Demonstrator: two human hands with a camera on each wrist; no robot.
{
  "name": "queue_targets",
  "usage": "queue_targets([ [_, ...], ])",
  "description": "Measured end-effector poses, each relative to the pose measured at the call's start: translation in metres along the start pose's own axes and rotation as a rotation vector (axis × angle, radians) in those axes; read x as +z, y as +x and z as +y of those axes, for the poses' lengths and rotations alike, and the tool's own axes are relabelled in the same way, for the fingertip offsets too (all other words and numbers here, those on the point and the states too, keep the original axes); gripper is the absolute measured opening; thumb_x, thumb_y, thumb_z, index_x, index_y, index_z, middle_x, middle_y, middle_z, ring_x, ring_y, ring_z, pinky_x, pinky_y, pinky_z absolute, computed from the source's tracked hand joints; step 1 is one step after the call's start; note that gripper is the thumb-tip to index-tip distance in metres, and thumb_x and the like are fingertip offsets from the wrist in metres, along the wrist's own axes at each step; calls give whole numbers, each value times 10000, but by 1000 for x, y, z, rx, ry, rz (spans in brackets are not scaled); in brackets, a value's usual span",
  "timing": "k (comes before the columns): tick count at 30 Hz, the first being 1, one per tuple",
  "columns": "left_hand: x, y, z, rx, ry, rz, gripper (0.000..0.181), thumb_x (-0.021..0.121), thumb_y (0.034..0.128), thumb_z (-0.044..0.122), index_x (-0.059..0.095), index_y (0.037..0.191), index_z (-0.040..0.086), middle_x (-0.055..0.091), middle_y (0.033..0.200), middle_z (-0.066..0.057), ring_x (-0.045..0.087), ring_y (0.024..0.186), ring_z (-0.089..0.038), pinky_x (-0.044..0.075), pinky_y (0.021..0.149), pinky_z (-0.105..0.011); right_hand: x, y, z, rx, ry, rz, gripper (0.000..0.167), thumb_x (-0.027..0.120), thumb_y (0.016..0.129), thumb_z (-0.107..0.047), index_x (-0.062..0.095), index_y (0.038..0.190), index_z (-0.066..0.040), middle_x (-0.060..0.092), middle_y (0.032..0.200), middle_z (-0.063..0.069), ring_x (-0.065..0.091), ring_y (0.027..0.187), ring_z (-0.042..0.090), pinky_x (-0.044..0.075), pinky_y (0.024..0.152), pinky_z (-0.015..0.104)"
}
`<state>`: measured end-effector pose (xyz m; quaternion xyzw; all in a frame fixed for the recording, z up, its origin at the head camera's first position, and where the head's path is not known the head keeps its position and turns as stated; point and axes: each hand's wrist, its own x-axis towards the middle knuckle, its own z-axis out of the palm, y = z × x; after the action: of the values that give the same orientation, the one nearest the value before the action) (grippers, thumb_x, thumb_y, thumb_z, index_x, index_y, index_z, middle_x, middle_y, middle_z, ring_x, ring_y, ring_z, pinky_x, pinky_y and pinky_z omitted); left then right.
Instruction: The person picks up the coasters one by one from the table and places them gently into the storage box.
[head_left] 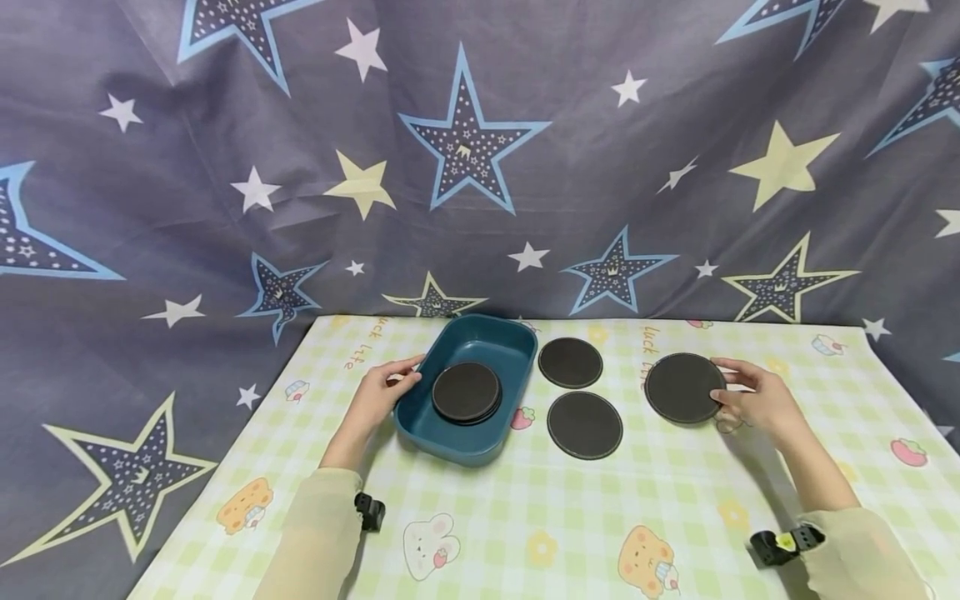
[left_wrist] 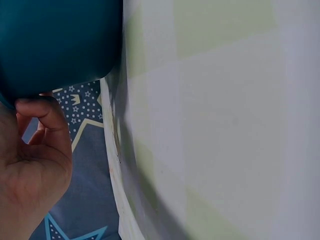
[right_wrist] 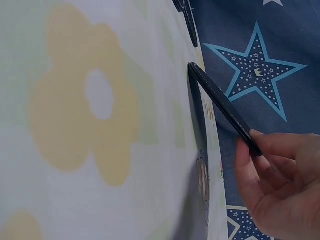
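Head view: my left hand (head_left: 378,398) pinches the tray (head_left: 450,450) at its nine-o'clock rim, disc stack (head_left: 465,390) inside, my right hand (head_left: 761,402) one disc (head_left: 681,388) at its three-o'clock edge, two loose discs (head_left: 571,362) between.

Black coaster (right_wrist: 224,105) — tilted, in right hand (right_wrist: 281,181)

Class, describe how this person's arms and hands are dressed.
Pale cream-yellow fabric sleeves stop short of the gloveless left hand and gloveless right hand. A small black device sits at each sleeve's end; the right one bears a yellow-green patch.
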<state>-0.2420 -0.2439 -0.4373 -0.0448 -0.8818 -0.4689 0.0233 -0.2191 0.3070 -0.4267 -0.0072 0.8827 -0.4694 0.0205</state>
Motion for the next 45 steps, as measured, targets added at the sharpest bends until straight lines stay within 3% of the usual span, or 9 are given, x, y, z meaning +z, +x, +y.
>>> queue_targets([
  [3, 0, 0, 0, -2, -9, 3, 371, 631, 994, 218, 641, 1359, 156, 664, 1076, -137, 607, 898, -157, 489, 779, -226, 1, 0, -1, 5, 72, 3, 626, 683, 932, -78, 404, 1470, 78, 684, 1096, 69, 667, 731, -15, 579, 662, 237],
  [6, 0, 1, 0, -1, -8, 1, 370, 625, 997, 219, 639, 1362, 156, 663, 1084, -139, 608, 872, -157, 483, 760, -226, 2, 0, -3, 13, 132, -1, 624, 687, 933, -85, 415, 1476, 56, 647, 942, -202, 681, 731, 4, 584, 663, 245],
  [8, 0, 0, 0, -3, -9, 0, 370, 626, 997, 222, 639, 1362, 164, 664, 1094, -135, 609, 864, -155, 483, 756, -225, 3, 0, -5, 18, 163, -3, 621, 689, 935, -92, 423, 1482, 34, 611, 890, -282, 684, 733, 2, 588, 669, 246],
  [12, 0, 0, 0, -1, -7, 1, 369, 627, 997, 223, 639, 1362, 173, 668, 1104, -133, 610, 898, -157, 490, 788, -230, 6, 1, -7, 14, 224, 2, 588, 694, 929, -78, 477, 1476, -47, 621, 883, -296, 682, 751, -22, 585, 694, 216],
  [18, 0, -1, -1, -5, -7, -2, 371, 622, 999, 225, 635, 1367, 176, 668, 1116, -131, 614, 948, -161, 500, 815, -231, 9, 2, -8, -33, 299, 10, 484, 702, 911, -29, 612, 1340, -233, 659, 883, -269, 685, 751, -26, 576, 692, 184],
  [25, 1, 0, 1, -5, -3, -2, 373, 622, 999, 236, 635, 1366, 173, 671, 1144, -138, 624, 966, -185, 508, 837, -268, 14, 3, -12, -41, 303, 23, 534, 699, 911, -27, 556, 1419, -113, 658, 882, -270, 685, 751, -28, 577, 711, 189],
  [30, 1, 0, 1, 4, 1, 5, 370, 622, 999, 218, 636, 1364, 162, 678, 1138, -141, 599, 1049, -216, 508, 914, -332, 17, 4, -17, -60, 329, 18, 515, 696, 906, -10, 575, 1394, -121, 671, 880, -257, 691, 745, -20, 580, 701, 198],
  [40, 1, 0, 0, 4, -1, 11, 362, 626, 997, 214, 646, 1353, 154, 684, 1138, -144, 595, 1047, -210, 503, 890, -272, 30, 8, -27, -66, 416, 2, 490, 680, 900, 35, 599, 1355, -128, 685, 896, -207, 686, 765, -18, 574, 699, 180],
  [45, 0, 0, -1, 6, 1, 11, 371, 625, 997, 212, 637, 1361, 141, 680, 1138, -152, 604, 1026, -189, 501, 864, -241, 36, 12, -30, -55, 416, -6, 515, 677, 906, 28, 558, 1397, -74, 682, 904, -212, 676, 773, -25, 575, 704, 183],
])
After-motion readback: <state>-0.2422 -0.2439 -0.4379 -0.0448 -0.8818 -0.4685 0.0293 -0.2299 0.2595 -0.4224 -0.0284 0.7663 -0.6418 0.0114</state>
